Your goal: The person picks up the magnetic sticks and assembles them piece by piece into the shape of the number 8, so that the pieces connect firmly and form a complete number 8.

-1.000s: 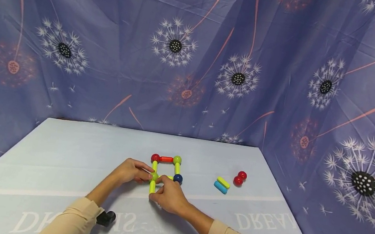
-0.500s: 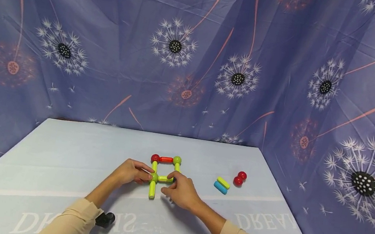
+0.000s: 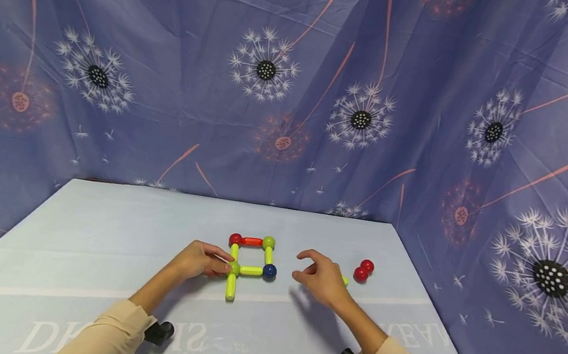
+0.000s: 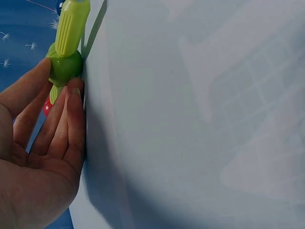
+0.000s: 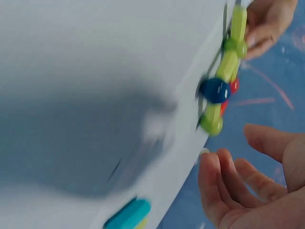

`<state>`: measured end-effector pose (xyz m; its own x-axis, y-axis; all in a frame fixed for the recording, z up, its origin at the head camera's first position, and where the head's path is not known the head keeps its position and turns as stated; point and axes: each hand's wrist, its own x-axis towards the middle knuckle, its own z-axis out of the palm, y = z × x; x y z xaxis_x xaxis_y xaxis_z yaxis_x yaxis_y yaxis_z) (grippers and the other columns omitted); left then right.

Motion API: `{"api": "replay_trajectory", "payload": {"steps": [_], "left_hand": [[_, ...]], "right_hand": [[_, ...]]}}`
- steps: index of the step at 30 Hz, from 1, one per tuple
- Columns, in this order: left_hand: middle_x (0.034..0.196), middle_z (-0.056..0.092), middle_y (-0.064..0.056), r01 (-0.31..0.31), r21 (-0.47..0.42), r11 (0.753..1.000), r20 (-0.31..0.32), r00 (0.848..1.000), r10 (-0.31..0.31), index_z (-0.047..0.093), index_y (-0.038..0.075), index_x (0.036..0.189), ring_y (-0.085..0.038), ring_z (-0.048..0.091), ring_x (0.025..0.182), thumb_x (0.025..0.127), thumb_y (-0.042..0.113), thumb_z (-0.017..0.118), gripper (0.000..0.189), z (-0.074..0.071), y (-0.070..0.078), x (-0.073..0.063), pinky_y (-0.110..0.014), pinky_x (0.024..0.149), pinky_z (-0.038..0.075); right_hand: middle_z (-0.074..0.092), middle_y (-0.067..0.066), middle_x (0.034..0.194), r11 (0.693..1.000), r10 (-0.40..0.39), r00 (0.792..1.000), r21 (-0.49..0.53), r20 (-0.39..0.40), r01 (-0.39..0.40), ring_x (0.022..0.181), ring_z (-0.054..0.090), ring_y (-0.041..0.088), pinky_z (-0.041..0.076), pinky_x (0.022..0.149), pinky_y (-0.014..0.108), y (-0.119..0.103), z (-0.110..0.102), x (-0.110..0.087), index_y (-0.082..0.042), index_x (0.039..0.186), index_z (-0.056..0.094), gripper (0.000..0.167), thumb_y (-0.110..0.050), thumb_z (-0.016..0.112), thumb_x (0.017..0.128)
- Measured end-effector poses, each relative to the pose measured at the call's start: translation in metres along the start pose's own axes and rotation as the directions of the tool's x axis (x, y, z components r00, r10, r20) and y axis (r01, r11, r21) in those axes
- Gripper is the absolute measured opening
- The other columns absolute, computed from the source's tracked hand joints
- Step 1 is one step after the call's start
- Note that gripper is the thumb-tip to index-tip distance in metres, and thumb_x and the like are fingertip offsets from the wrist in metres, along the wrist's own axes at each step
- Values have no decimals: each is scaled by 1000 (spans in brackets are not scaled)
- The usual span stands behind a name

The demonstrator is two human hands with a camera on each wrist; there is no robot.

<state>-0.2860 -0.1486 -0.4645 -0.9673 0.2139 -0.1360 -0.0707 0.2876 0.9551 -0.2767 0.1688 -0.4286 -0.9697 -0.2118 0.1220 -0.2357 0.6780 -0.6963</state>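
Note:
On the table a square of toy rods and balls lies flat. Its corners are a red ball point(image 3: 235, 239), a green ball point(image 3: 269, 242), a dark blue ball point(image 3: 270, 271) and a near-left green ball point(image 4: 66, 69). A red rod point(image 3: 252, 241) forms the far side; the other sides are yellow-green. One more yellow-green rod point(image 3: 230, 288) sticks out from the near-left ball toward me. My left hand point(image 3: 200, 259) pinches that ball between thumb and fingers. My right hand point(image 3: 322, 280), fingers parted and holding nothing, hovers right of the square, partly covering the loose rods.
Beneath the right hand lie a loose blue rod point(image 5: 127, 214) and a yellow-green rod point(image 3: 345, 280). Two red balls point(image 3: 364, 270) sit just beyond them to the right. A patterned purple cloth point(image 3: 197, 97) hangs behind the white table point(image 3: 117, 225).
My right hand has let go at the square and moved right, over toward the loose rods. The left hand has stayed on the green ball, and the square has not shifted.

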Motion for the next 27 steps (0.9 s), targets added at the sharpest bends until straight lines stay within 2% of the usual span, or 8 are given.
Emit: {"api": "replay_trajectory", "payload": {"steps": [8, 13, 20, 24, 27], "left_hand": [[94, 79, -9, 5, -3, 1000, -5, 1000, -5, 76, -1, 112, -19, 75, 81, 84, 11, 81, 31, 1, -2, 2, -33, 70, 59], [96, 79, -9, 19, 8, 1000, -17, 1000, -19, 76, 0, 112, -20, 75, 82, 84, 13, 81, 31, 0, 0, 1, -34, 72, 60], [98, 79, -11, 26, 14, 1000, -19, 999, -26, 76, 0, 113, -21, 75, 83, 84, 14, 82, 32, 1, 1, 1, -36, 72, 60], [98, 79, -11, 29, 9, 1000, -21, 999, -29, 76, 1, 113, -20, 74, 82, 84, 13, 82, 32, 1, 2, 1, -36, 73, 60], [97, 79, -11, 24, 6, 1000, -15, 1000, -24, 76, 0, 113, -20, 74, 82, 84, 12, 82, 32, 1, 1, 1, -36, 73, 60]], "right_hand": [[71, 4, 81, 999, 44, 998, -29, -46, -45, 64, 61, 16, 47, 57, 31, 31, -43, -3, -11, 127, 66, 39, -16, 76, 90], [71, 10, 91, 992, 85, 992, -82, -91, -92, 73, 63, 19, 48, 61, 33, 51, -65, -7, -10, 131, 64, 43, -20, 76, 91], [72, 19, 102, 979, 101, 983, -159, -152, -125, 93, 66, 31, 53, 76, 44, 77, -80, -11, -5, 129, 64, 45, -20, 75, 89], [69, 26, 110, 974, 130, 980, -165, -150, -154, 97, 64, 35, 52, 72, 42, 87, -83, -12, -4, 129, 63, 45, -19, 74, 89], [68, 25, 111, 970, 153, 978, -170, -142, -176, 97, 62, 35, 48, 69, 37, 92, -83, -12, -4, 129, 63, 45, -20, 75, 89]]}}
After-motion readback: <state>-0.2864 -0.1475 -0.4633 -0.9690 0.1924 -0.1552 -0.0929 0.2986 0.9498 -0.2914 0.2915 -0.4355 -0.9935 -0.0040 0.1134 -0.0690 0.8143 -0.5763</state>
